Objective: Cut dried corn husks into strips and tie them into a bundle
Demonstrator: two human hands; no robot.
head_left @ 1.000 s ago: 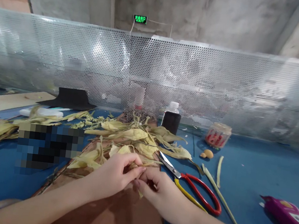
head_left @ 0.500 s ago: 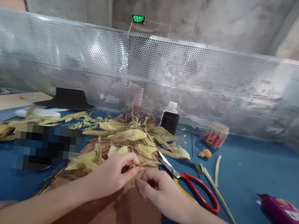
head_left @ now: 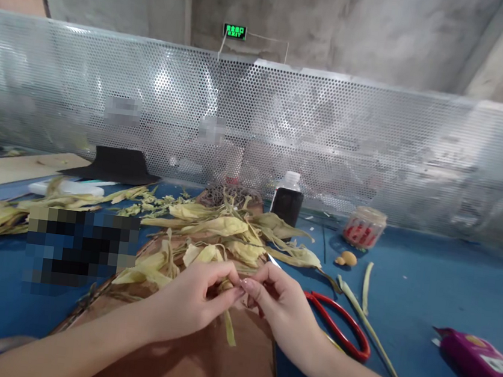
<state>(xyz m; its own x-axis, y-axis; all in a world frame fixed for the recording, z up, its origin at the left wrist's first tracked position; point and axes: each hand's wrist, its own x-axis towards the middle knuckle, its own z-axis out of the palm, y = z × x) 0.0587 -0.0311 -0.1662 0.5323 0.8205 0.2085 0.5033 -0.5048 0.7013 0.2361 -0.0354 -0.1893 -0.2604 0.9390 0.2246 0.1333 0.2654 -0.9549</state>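
Over the brown board (head_left: 185, 368), my left hand (head_left: 200, 294) is closed in a pinch on a dried leaf (head_left: 229, 329). A narrow yellow-green strip of it hangs below the fingers. My right hand (head_left: 286, 304) is also closed, thumb and fingertips pressed together against the left fingertips; whatever lies between them is too small to make out. Just beyond both hands, a loose pile of pale dried leaves (head_left: 220, 227) covers the far part of the board. Red-handled scissors (head_left: 351, 345) lie to the right, their blades partly hidden behind my right hand.
Cut stems (head_left: 367, 326), a small tan lump (head_left: 347, 258) and a clear jar (head_left: 364, 227) with red markings lie right on the blue table (head_left: 431, 281). A purple packet (head_left: 476, 365) is nearer. Behind the leaves stands a bottle (head_left: 291, 181); a perforated screen (head_left: 376, 130) closes the back.
My right hand has risen slightly and come up against the left fingertips, covering more of the scissors. The leaf strip now hangs visibly below my left hand.
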